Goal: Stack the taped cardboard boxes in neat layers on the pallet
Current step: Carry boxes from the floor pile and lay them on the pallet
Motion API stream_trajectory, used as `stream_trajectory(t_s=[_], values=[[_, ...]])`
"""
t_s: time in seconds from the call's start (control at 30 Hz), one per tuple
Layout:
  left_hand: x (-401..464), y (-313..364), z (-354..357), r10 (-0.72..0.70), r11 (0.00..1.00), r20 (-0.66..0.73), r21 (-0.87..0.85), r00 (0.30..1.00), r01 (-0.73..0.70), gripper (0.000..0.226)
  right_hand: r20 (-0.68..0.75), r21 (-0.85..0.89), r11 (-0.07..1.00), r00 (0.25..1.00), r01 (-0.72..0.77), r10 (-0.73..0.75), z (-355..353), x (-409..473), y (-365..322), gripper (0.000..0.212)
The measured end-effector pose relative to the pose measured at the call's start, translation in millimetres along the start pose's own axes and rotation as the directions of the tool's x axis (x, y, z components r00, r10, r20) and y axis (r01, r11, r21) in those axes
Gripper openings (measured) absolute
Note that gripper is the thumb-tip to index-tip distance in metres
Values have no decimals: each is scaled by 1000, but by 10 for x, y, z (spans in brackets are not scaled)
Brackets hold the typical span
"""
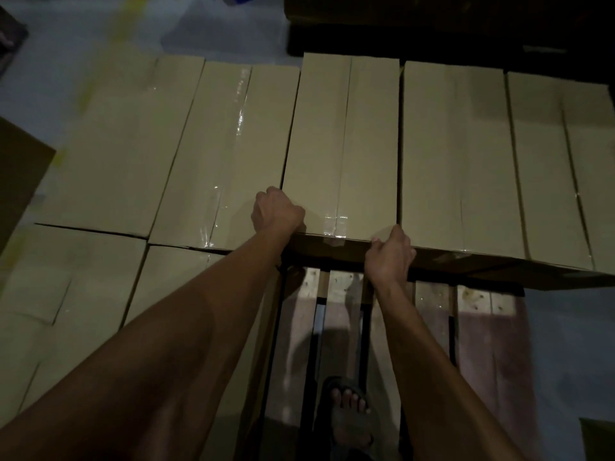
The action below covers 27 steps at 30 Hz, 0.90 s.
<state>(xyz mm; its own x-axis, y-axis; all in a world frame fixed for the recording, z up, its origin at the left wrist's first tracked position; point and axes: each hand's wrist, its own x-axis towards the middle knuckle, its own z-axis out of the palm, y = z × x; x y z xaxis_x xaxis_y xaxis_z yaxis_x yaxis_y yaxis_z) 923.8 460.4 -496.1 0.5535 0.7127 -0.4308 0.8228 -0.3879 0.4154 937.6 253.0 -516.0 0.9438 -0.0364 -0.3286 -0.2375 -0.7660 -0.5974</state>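
A long taped cardboard box (342, 141) lies lengthwise in the middle of a row of like boxes on the wooden pallet (472, 314). My left hand (274, 211) curls over its near left corner. My right hand (391, 252) grips its near right corner, fingers wrapped down the front face. Neighbouring boxes flank it: one on the left (229, 154) with shiny tape, one on the right (456, 161). The held box's far end sits slightly farther back than its neighbours.
More boxes (76, 294) lie in a nearer row at lower left. Bare pallet slats show below the held box, with my sandalled foot (349, 414) on them. A dark stack (432, 24) stands beyond the row. Grey floor with a yellow line lies at upper left.
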Motion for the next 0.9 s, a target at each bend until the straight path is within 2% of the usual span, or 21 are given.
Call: stream_trajectory(t_s=[0.37, 0.53, 0.7, 0.9], values=[[34, -20, -120, -100, 992, 58, -71, 993, 104, 31, -55, 52, 998, 998, -28, 31, -2, -54, 18, 53], [23, -10, -208, -129, 985, 136, -100, 982, 143, 32, -55, 63, 997, 997, -44, 47, -8, -73, 57, 47], [35, -47, -290, -149, 977, 183, -126, 972, 173, 44, -74, 106, 991, 994, -78, 87, -22, -75, 64, 41], [-81, -180, -270, -166, 975, 183, -115, 969, 189, 45, -65, 110, 990, 993, -87, 95, 2, -260, 98, 49]])
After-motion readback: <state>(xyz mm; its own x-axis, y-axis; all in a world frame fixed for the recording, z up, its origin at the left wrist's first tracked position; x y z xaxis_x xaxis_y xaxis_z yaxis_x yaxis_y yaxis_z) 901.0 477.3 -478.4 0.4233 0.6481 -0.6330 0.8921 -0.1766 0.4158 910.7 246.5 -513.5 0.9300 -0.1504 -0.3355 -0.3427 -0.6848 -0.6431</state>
